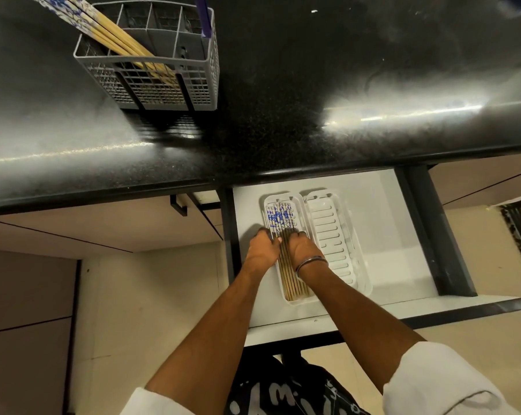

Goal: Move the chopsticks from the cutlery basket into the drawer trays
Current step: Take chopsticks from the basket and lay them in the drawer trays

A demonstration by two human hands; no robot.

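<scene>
Both hands work over the left of two white slotted trays (283,202) in an open drawer (403,235) beneath a black speckled bench (283,100), squaring up a row of blue-patterned bamboo chopsticks (286,232) already laid flat there. The left hand (263,248) rests at the tray's left edge with fingers curled toward the sticks; the right hand (304,250), a bangle (311,262) at the wrist, presses in from the right with fingers bent over the bundle. Whether either hand actually pinches a stick cannot be told from this angle. The neighbouring right tray (334,235) lies just beside it and holds nothing.

The job looks roughly half done: a second bunch of matching chopsticks (115,37) leans out of a rear compartment of the grey cutlery basket (151,82), standing well apart on the bench at upper left. The step in hand appears to be tidying the placed batch. The next move likely calls for letting go, reaching up to the basket, gathering the remaining sticks by their shafts and carrying them down, probably into the vacant tray.
</scene>
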